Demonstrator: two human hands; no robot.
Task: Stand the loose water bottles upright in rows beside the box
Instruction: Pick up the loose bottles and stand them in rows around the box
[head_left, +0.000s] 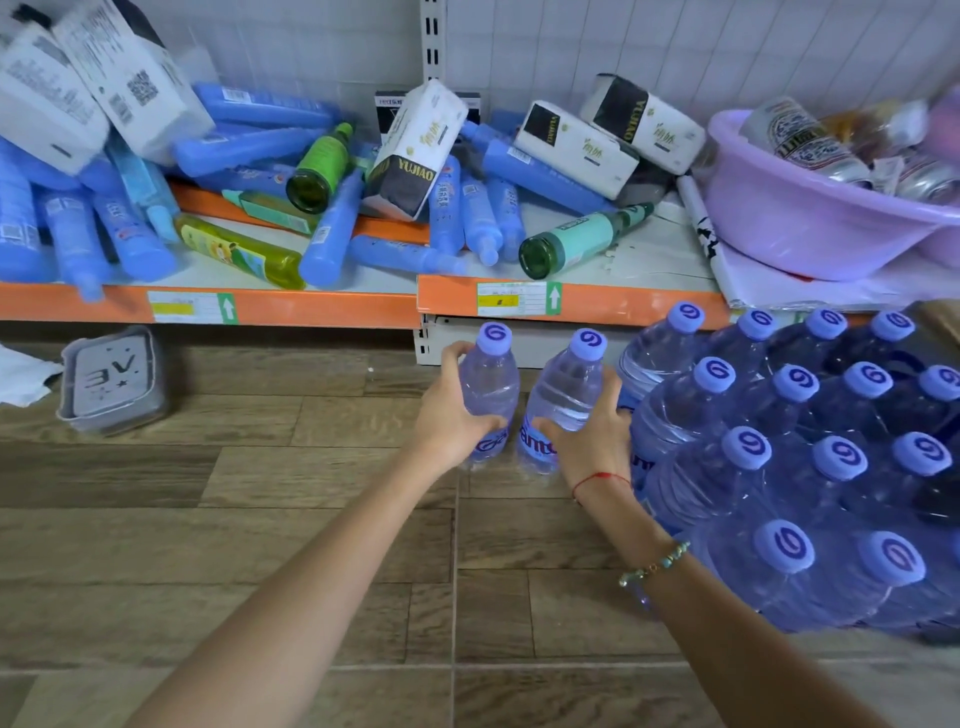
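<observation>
Shelf (332, 306): orange-edged, low, taken here as the reference landmark. It carries a disordered load of blue tubes, green bottles and tissue packs, with a lilac basin (810, 228) at its right end.

Standing bottles (779, 447): a block of upright water bottles occupies the floor below and in front of the shelf's right half, arranged in rows (four rows can be made out). Judged on this, the task is well advanced. The block runs off the right edge, so its full extent cannot be confirmed, and no box is identifiable there.

Grey container (111, 382): on the floor below the shelf's left half, well apart from the work.

Left hand (457, 415): below the shelf's middle, fingers wrapped round an upright bottle (488, 387).

Right hand (597, 436): just beside it, nearer the block, clasping a second bottle (563, 400) that tilts slightly.

Whether either bottle base touches the floor cannot be told. No loose bottles lying down are visible; any remaining stock is out of view.
</observation>
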